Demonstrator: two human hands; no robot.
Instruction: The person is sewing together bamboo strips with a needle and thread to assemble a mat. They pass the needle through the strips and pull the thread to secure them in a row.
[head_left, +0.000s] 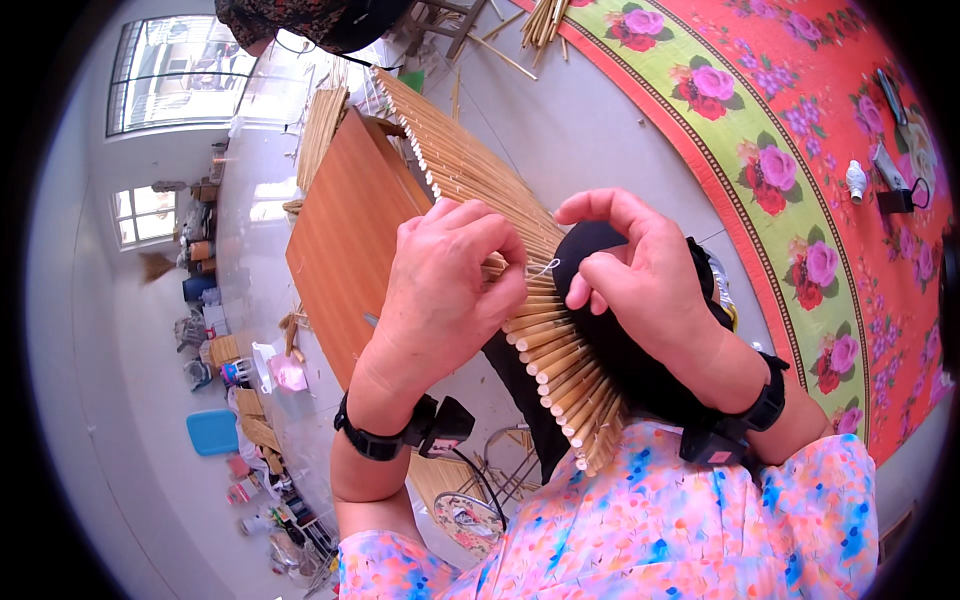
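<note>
A long mat of thin tan sticks (480, 150), bound side by side with white string, stretches from the far left to my lap. Its near end curves down, and pale cut stick ends show along its left edge. My left hand (455, 265) is over that edge, thumb and fingers pinched together on a white string (545, 267), whose small loop shows beside the fingertips. To the right, my right hand (645, 275) hovers above the mat and my dark-clad leg. Its index finger and thumb are curved and apart, with nothing visible between them; the other fingers are curled.
A brown wooden board (350, 240) stands left of the mat. At the right, a red and green floral cloth (760, 190) carries a white bulb-like item (856, 181) and tools. Loose sticks (545, 25) lie at the far side. A round-seated stool (468, 520) is below my left arm.
</note>
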